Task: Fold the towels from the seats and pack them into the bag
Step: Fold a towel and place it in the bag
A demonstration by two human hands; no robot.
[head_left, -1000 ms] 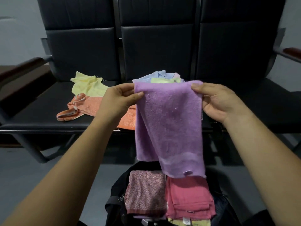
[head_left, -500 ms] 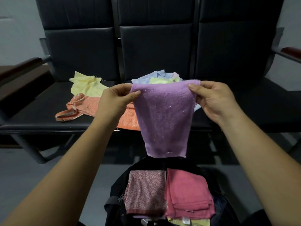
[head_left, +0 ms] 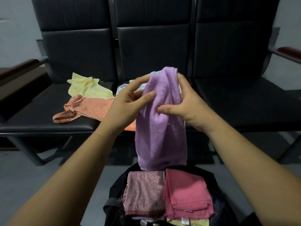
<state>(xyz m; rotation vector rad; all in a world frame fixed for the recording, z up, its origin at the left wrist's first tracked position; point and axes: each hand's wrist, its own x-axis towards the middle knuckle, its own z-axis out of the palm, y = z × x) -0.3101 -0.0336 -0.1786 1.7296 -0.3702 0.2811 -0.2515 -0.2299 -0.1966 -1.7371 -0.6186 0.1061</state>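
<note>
Lilac towel (head_left: 160, 131) hangs bunched between our hands above the open black bag (head_left: 118, 183) on the floor, just before the front edge of the middle seat (head_left: 154, 46). Our left hand (head_left: 128, 103) pinches it in a thumb-and-finger grip; our right hand (head_left: 189, 103) has its grip closed round the upper folds. An orange towel (head_left: 92, 106) lies near the front edge of the left seat (head_left: 32, 116), a yellow towel (head_left: 84, 87) behind it.

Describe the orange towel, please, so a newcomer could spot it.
On the left seat of the black row lie two loose towels. The orange towel is the nearer one, bunched at its left end; the pale yellow towel lies behind it.
</note>
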